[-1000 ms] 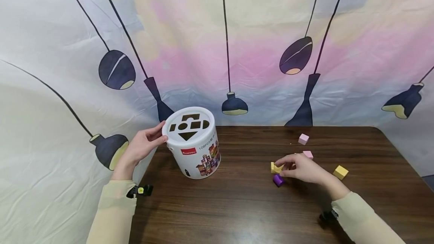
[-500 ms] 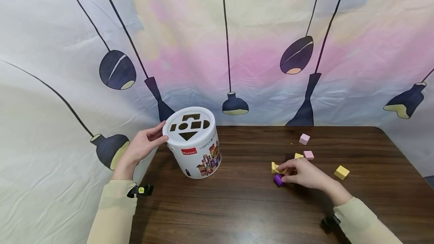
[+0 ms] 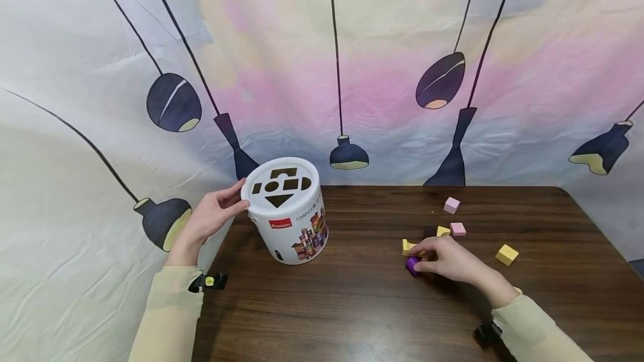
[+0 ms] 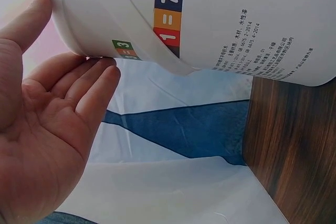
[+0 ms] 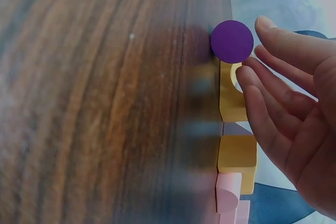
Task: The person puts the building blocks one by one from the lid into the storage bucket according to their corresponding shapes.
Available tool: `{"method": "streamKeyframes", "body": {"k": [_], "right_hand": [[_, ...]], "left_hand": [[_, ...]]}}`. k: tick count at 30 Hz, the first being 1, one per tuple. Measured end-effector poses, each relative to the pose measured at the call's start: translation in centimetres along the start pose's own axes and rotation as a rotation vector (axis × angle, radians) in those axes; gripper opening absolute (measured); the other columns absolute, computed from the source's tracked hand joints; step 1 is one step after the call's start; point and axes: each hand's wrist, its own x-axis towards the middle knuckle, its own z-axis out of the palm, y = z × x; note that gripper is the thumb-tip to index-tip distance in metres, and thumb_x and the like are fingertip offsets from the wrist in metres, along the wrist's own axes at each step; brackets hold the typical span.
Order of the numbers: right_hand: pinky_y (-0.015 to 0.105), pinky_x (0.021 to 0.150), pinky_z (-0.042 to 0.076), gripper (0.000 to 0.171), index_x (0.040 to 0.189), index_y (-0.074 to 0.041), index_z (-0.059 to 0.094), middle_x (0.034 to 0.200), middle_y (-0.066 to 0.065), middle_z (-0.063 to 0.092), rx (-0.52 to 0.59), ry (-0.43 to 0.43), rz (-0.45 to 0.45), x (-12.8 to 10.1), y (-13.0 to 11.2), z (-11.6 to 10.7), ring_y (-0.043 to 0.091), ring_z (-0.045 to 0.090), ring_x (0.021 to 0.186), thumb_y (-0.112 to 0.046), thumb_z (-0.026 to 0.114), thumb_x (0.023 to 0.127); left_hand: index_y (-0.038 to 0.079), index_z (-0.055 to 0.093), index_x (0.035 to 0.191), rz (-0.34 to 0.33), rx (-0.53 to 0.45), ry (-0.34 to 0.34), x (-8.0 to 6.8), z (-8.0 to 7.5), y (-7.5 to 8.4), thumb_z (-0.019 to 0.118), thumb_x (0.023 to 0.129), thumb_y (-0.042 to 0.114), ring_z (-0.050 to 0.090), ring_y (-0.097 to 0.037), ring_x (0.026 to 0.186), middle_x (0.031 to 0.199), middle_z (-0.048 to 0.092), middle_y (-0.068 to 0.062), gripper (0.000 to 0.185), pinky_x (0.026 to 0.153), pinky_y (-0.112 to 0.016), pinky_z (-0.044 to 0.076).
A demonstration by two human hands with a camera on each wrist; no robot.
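A white toy-block bucket (image 3: 287, 233) stands at the table's left, its lid (image 3: 261, 201) cut with shaped holes. My left hand (image 3: 213, 214) rests against the lid's rim, thumb and fingers spread along it. In the left wrist view, the fingertips (image 4: 107, 64) lie against the bucket's side. My right hand (image 3: 450, 258) is low over the table at a purple cylinder block (image 3: 411, 266), thumb and fingertips right beside it. A gap shows between the thumb and fingers in the right wrist view. Just behind the cylinder lies a yellow arch block (image 3: 406, 247), partly covered by the fingers.
Behind the right hand are a yellow block (image 3: 443, 231), a dark block (image 3: 429, 232) and a pink block (image 3: 458, 229). Another pink block (image 3: 451, 205) lies farther back, and a yellow block (image 3: 506, 255) to the right. A printed cloth (image 3: 382, 88) hangs behind the table (image 3: 322, 317).
My right hand has come down and slightly nearer, from over the yellow arch block to the purple cylinder, uncovering blocks behind it. The left hand and bucket have stayed put.
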Motion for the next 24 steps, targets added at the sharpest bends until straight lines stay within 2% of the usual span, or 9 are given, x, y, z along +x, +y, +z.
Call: {"method": "streamKeyframes", "body": {"k": [9,17,24], "right_hand": [[0.031,0.079,0.060,0.025,0.113,-0.009,0.082,0.111,0.000,0.078,-0.049,0.014,-0.027,0.03,-0.21,0.30,0.013,0.071,0.098,-0.015,0.089,0.090],[0.025,0.068,0.053,0.026,0.114,-0.008,0.082,0.094,-0.012,0.070,-0.047,-0.045,0.005,-0.08,-0.58,0.22,-0.001,0.058,0.077,-0.016,0.088,0.090],[0.024,0.067,0.052,0.026,0.113,-0.011,0.083,0.094,-0.014,0.071,-0.106,-0.044,0.004,-0.12,-0.51,0.36,-0.002,0.057,0.077,-0.014,0.089,0.089]], "left_hand": [[0.009,0.042,0.164,0.009,-0.008,-0.006,0.15,0.01,0.02,0.075,0.104,0.025,0.048,-0.033,0.147,0.164,0.045,-0.014,0.071,0.103,-0.021,0.049],[0.009,0.042,0.164,0.009,-0.011,-0.007,0.07,-0.08,-0.08,0.075,0.104,0.026,0.047,-0.034,0.147,0.164,0.044,-0.014,0.071,0.104,-0.023,0.049],[0.009,0.041,0.164,0.011,-0.006,-0.006,0.12,-0.06,-0.20,0.075,0.104,0.026,0.047,-0.033,0.147,0.165,0.044,-0.013,0.071,0.103,-0.021,0.048]]}}
